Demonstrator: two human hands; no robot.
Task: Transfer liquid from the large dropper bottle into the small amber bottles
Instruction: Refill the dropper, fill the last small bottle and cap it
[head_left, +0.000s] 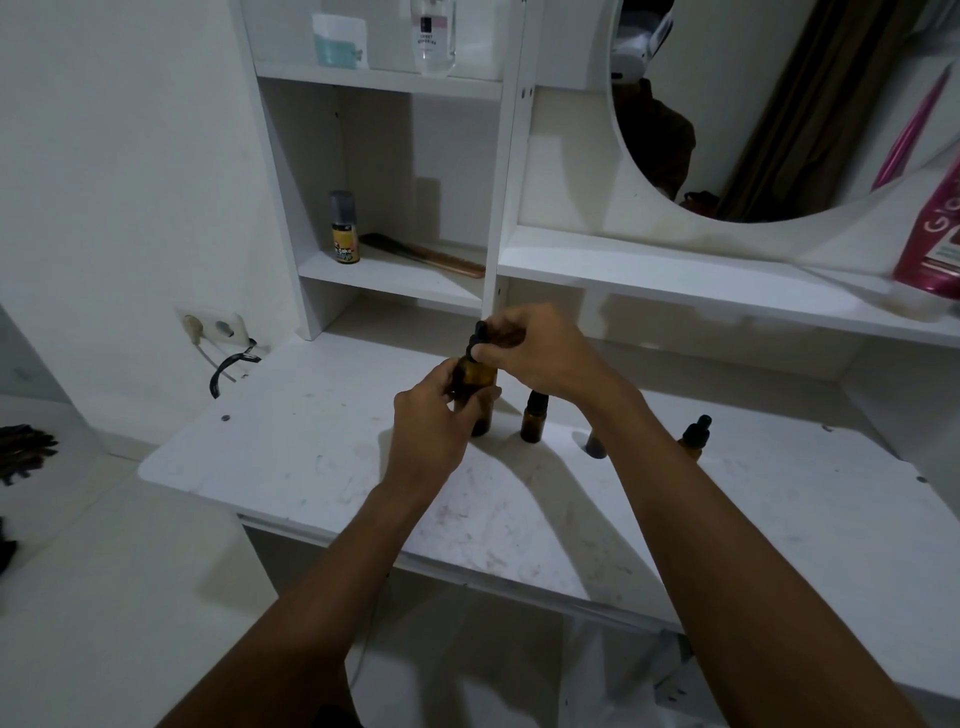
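Observation:
The large amber dropper bottle (477, 379) stands upright near the middle of the white desk (311, 467). My left hand (431, 421) wraps around its body. My right hand (535, 353) pinches the black dropper cap (477, 340) on its top. A small amber bottle (533, 418) with a black cap stands just to the right, under my right wrist. Another small amber bottle (693, 439) with a black dropper top stands farther right, partly hidden by my right forearm. A dark object (596, 447) sits between them, mostly hidden.
White shelves rise behind the desk, holding a yellow spray can (344, 228), a comb (431, 254), and a clear bottle (434, 36) higher up. A round mirror (779, 104) and pink bottle (935, 234) are at right. A wall socket (213, 327) with a cable is left.

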